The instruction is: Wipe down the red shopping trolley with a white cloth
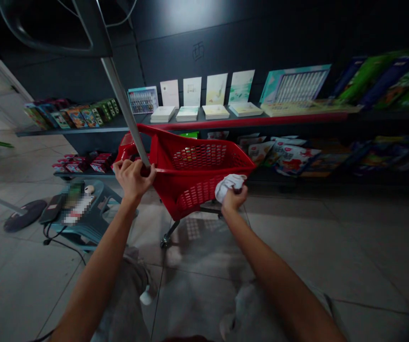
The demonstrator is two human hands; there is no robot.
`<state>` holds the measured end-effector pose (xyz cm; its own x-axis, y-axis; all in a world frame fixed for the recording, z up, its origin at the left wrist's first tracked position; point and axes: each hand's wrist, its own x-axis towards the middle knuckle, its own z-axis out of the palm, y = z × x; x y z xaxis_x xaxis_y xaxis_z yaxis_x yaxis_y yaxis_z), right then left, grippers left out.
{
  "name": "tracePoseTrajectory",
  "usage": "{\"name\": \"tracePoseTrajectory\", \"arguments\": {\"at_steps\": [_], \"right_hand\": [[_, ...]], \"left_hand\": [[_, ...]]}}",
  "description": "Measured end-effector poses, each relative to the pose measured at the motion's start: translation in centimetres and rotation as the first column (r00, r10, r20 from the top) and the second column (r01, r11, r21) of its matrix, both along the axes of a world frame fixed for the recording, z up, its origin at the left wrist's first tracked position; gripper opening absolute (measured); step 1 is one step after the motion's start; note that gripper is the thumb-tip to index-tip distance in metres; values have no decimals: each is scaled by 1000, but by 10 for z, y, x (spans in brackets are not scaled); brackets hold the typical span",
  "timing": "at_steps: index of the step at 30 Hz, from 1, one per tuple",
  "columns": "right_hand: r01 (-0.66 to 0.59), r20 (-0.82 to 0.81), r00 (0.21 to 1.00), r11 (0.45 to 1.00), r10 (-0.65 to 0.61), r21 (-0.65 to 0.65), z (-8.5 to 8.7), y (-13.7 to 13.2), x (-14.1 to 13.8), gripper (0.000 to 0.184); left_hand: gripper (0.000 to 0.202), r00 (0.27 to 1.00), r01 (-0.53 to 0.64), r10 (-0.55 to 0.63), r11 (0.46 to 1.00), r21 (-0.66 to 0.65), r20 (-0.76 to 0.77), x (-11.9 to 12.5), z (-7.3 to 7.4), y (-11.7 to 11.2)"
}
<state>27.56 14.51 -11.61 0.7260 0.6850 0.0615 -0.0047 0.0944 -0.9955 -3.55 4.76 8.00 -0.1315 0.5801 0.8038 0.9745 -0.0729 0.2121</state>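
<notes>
A small red plastic shopping cart (168, 187) with perforated sides stands in front of me. My left hand (133, 179) is closed on the cart's rim at its left end, right by the foot of a grey pole (124, 102). Whether the fingers also touch the pole, I cannot tell. My right hand (235, 197) is closed around a bunched white cloth (228, 186) at the near side of the cart, toward its right end. The cloth appears to touch the red side wall. Below the basket, a leg with a caster (165, 241) rests on the floor.
Behind the cart runs a dark shelf (186, 124) with books, boxes and bagged snacks (295, 156). At left, a blue-grey stool (99, 204) carries a dark device and cables. A round stand base (26, 214) lies on the tiled floor. A black loop (97, 28) tops the pole.
</notes>
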Motion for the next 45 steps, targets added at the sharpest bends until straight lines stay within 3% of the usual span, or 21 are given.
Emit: {"name": "tracePoseTrajectory", "arguments": {"at_steps": [2, 4, 6, 8, 10, 11, 16, 23, 27, 30, 33, 35, 37, 41, 45], "right_hand": [[61, 152, 985, 988, -82, 141, 28, 2, 16, 53], [16, 383, 915, 959, -128, 282, 55, -1, 30, 52], [-177, 643, 764, 940, -56, 291, 77, -7, 40, 48], [-358, 831, 552, 919, 66, 165, 92, -15, 43, 41], [-418, 912, 388, 908, 133, 46, 99, -23, 41, 36], [-413, 928, 344, 911, 140, 16, 100, -26, 40, 35], [-425, 963, 227, 905, 143, -34, 95, -31, 43, 37], [-434, 970, 202, 900, 136, -36, 79, -22, 79, 37], [-447, 963, 218, 893, 161, -48, 77, -24, 83, 35], [-485, 956, 228, 873, 182, -51, 79, -30, 73, 29], [-509, 950, 231, 858, 211, -67, 81, -37, 60, 22], [-525, 943, 232, 847, 237, -84, 83, -42, 52, 18], [-553, 937, 234, 828, 260, -92, 84, -48, 44, 15], [-631, 925, 227, 770, 304, -98, 86, -61, 28, 15], [-686, 917, 208, 719, 340, -111, 86, -79, 12, 16]], "left_hand": [[30, 1000, 1, -1, 1000, 2, 0, -3, 0, -1], [30, 1000, -2, 2, 1000, 12, -10, -7, -1, -1], [31, 1000, -5, 6, 1000, 26, -25, -12, -2, -1], [31, 999, -6, 7, 999, 32, -41, -18, -2, 1], [31, 999, -2, 4, 1000, 26, -52, -25, -2, 2], [31, 999, 0, 1, 1000, 20, -54, -28, -1, 3], [30, 1000, -28, 28, 999, 26, -3, -38, 0, 3], [20, 988, -101, 92, 992, 75, 122, -42, -5, 1], [47, 964, -117, 78, 983, 144, 253, -31, -5, 0], [53, 978, -65, 25, 980, 187, 206, -12, -12, -3], [42, 983, 181, -182, 981, 72, 11, 16, -27, -6], [37, 931, 349, -353, 936, -52, -98, 36, -38, -9], [38, 874, 446, -465, 883, -149, -142, 54, -48, -12], [36, 839, 476, -525, 836, -271, -144, 81, -59, -14], [26, 856, 413, -497, 823, -389, -141, 91, -67, -14]]}}
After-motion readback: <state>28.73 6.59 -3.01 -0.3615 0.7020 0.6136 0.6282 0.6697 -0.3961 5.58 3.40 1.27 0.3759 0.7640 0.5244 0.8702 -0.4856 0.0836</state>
